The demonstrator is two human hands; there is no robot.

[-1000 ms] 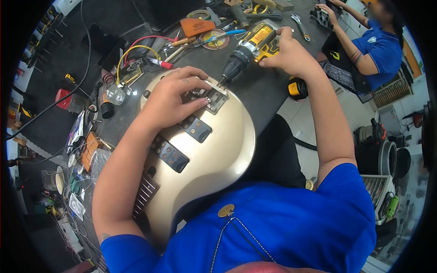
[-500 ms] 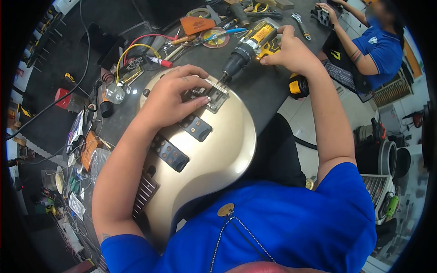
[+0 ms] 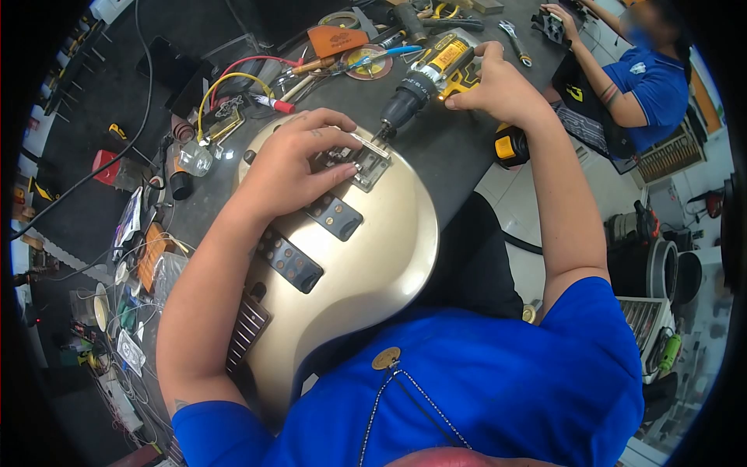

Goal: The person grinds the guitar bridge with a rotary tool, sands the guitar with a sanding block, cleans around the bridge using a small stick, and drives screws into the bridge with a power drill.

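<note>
A pale gold guitar body with two black pickups lies at the bench edge, against the person's front. My left hand rests over the metal bridge, fingers bent around its left side and thumb on it. What the fingertips grip is partly hidden. My right hand is wrapped round the yellow and black power drill, thumb near the trigger. The drill points down and left, its bit meeting the upper edge of the bridge.
Pliers, a hammer, an adjustable wrench, a red-capped marker and cables crowd the dark bench. Clutter lies along the left. Another person in a blue shirt works at the upper right.
The drill has tilted slightly and its chuck has shifted a little down and left. My left hand stays at the bridge.
</note>
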